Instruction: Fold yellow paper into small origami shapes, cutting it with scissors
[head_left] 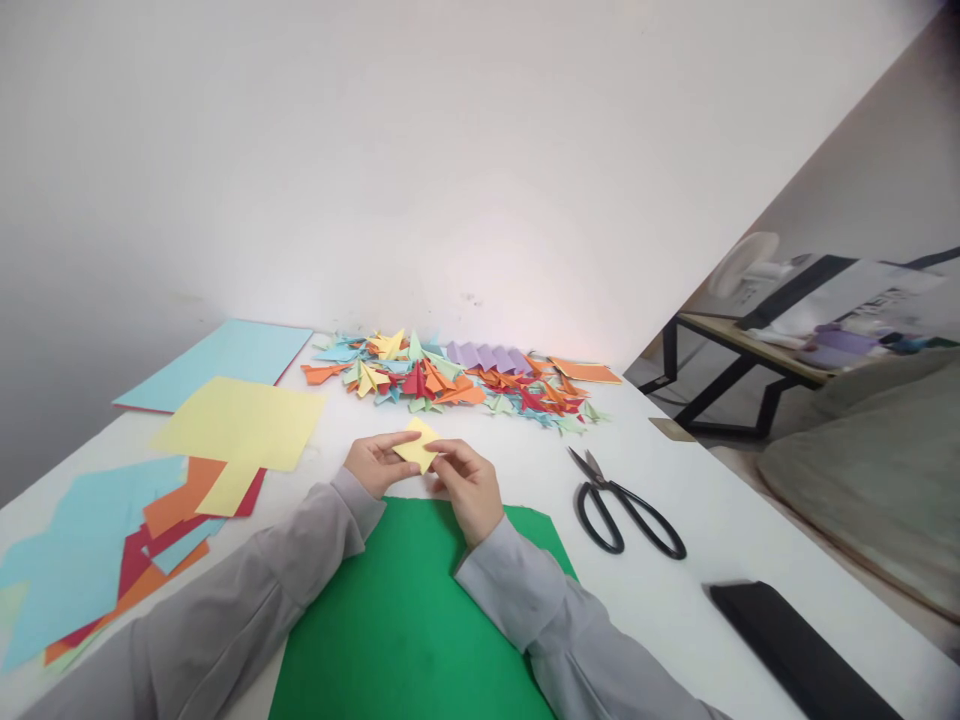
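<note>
Between my two hands is a small yellow piece of paper [417, 447], held up in a diamond shape just beyond the far edge of a green sheet [405, 610]. My left hand [375, 463] pinches its left side between thumb and fingers. On its right side, my right hand [471, 488] grips the paper with thumb and forefinger. Whether the paper carries folds is too small to tell. A heap of small folded paper planes [420, 380] in several colours lies behind the hands, with a pleated purple paper [489, 358] among them.
Black-handled scissors [626, 505] lie partly spread to the right, and a black flat object [795, 650] is at the near right. On the left are a large yellow sheet [240, 422], blue sheets [217, 365] and coloured scraps [169, 520]. A wall [420, 180] rises behind the table.
</note>
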